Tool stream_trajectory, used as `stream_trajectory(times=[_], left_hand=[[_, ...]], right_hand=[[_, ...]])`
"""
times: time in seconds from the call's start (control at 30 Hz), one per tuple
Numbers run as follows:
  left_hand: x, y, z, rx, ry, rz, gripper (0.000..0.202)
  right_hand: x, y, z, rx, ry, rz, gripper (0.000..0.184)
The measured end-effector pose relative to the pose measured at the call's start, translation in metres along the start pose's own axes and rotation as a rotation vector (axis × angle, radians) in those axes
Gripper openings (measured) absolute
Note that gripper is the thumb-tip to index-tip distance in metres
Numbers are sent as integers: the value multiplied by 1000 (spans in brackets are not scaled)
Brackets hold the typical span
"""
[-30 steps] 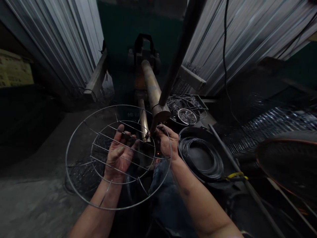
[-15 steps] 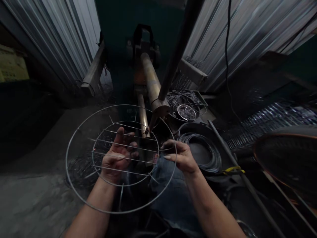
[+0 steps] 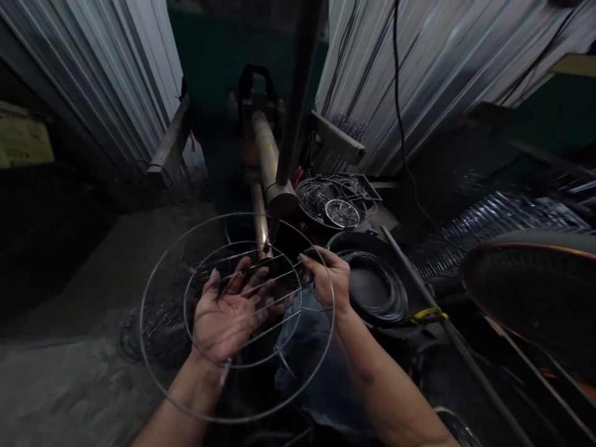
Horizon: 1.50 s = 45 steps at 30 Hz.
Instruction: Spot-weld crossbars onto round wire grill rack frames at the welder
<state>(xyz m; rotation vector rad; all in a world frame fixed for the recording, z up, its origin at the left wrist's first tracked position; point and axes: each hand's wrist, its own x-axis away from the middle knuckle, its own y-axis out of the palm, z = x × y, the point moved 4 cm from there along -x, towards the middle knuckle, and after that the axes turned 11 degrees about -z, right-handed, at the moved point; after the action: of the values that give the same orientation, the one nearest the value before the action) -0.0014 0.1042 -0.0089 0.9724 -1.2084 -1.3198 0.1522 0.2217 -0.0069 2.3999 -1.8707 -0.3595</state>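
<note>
A round wire guard [image 3: 158, 366] made of an outer ring, an inner ring and several straight cross wires rests over my left hand [image 3: 228, 316]. That hand lies palm up under the inner ring, fingers spread and supporting the wires. My right hand [image 3: 328, 279] pinches the inner ring and wire ends at the guard's right side. Just beyond the guard stands a spot welder with a brass arm [image 3: 263, 149] and a dark upper electrode rod [image 3: 284, 192] pointing down at the far edge of the rings.
A dark pan of coiled wire rings [image 3: 372, 288] lies right of my right hand, and a tray of tangled wire [image 3: 335, 198] sits behind it. Bundles of metal rods lean on both sides. A large round mesh piece [image 3: 531, 292] is at the right. Wire scraps litter the grey floor at left.
The guard has been turned and pulled back from the welder tip. My right hand moved from the electrode down to the inner ring's right side; my left hand opened flatter beneath it.
</note>
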Motion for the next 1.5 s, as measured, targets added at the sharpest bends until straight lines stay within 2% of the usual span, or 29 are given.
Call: stream_trajectory(times=[0.17,0.33,0.5,0.83,0.9,1.0,1.07,1.13,1.17,1.23,1.33,1.4,1.5], left_hand=[[4,6,-8,101,-65,-20,46],[0,6,5,57,16,-102,41],[-7,5,13,73,57,-94,40],[-8,12,8,93,57,-17,41],[-8,13,8,81,49,-25,43],[-6,13,10,67,-7,-41,56],[-3,12,10,49,-72,-69,61],[0,11,9,31,-115,-123,59],[2,10,8,23,-119,-155,57],[3,7,7,4,-95,-208,52],[3,3,4,-39,-33,-235,47],[3,0,4,-64,-5,-231,46],[2,-1,9,-87,35,-227,46]], right_hand=[[-23,24,-2,38,13,-59,25],[-46,41,2,46,-26,-172,22],[-63,47,7,28,-40,-269,23],[-69,55,10,-78,25,-245,20],[-68,53,10,-97,57,-266,23],[-55,31,5,-120,136,-312,36],[-38,13,1,-133,211,-423,39],[-20,0,-2,-131,244,-521,31],[-14,-5,-3,-131,233,-511,25],[-8,-8,-1,-131,167,-372,19],[-13,3,6,-78,77,-150,19],[-21,16,8,-35,38,-98,19],[-31,32,5,15,-8,-100,17]])
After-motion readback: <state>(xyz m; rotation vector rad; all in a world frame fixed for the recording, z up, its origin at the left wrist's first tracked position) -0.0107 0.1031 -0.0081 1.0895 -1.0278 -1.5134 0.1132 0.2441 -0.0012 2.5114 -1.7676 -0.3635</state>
